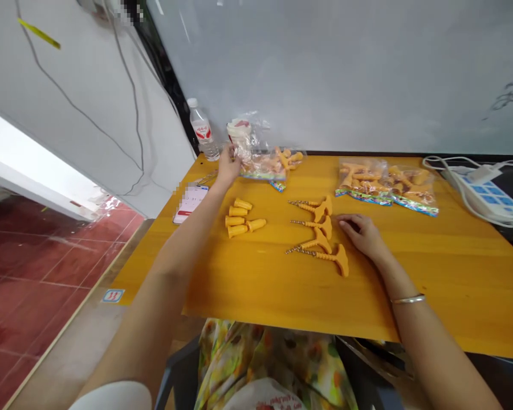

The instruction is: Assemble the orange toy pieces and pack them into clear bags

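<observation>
Contact at the far left: left hand [228, 166] against the clear plastic bag [260, 165] of orange parts, fingers raised at its gathered top; firm grip or mere touch impossible to tell from this view. Four orange T-handled augers [322, 226] in a loose column at mid-table, twisted metal shafts pointing left, handles to the right. Right hand [363, 236] released, palm down on the yellow wooden tabletop [282, 302], fingertips [342, 223] just beside the augers. Five orange tapered caps [235, 221] in a small cluster left of the column, near the left forearm. Two more filled bags [385, 185] toward the far right; printed card [190, 204] at the left edge; water bottle [202, 128] in the far left corner; power strip [483, 196] beyond the right end. Recommended handling: thin film gathered with the fingertips, never crushed; bag lifted clear of the laid-out pieces; shaft direction and spacing kept even for quick counting.
</observation>
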Tool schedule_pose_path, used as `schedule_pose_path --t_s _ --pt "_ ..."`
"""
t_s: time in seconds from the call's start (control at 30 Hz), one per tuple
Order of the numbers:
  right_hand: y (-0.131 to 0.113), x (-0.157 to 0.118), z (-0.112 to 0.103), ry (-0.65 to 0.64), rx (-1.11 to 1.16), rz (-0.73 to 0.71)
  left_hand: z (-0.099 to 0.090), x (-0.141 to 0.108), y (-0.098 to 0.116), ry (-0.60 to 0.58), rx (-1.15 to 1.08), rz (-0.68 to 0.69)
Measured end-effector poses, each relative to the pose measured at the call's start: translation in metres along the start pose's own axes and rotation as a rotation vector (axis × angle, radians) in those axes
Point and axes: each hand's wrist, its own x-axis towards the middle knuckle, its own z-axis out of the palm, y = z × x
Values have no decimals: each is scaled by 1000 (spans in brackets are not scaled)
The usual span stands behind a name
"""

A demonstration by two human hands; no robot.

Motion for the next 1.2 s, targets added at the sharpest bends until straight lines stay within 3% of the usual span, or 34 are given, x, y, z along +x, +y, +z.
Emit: schedule_pose_path --t_s 0.1,0.27,0.33,0.4,0.47,0.57,0.7,0.8,0.93,1.07,1.2 --pt "-2 1 0 7 6 2 37 -3 22 -79 -107 156" --pt "-1 2 0 0 33 3 115 -12 33 -290 -39 113" --pt "1 1 0 -3 38 3 137 -15 30 -314 48 138" --pt "3 0 0 -4 37 4 147 -15 27 -258 106 199" --pt "3 0 0 -7 29 -1 144 -10 25 -115 130 270" --pt "1 1 0 -14 15 -28 123 9 24 166 136 279" --pt "-3 3 2 -13 9 -41 95 53 15 423 126 48" --pt "-4 3 2 -27 7 -40 89 84 1 462 110 -57" --pt "-4 4 1 -28 4 -50 89 113 -20 444 79 -93" --pt "-5 4 -1 -33 -9 -49 86 123 -31 389 56 -71" --pt "-2 5 0 -26 -23 -71 79 118 -22 393 -5 27"
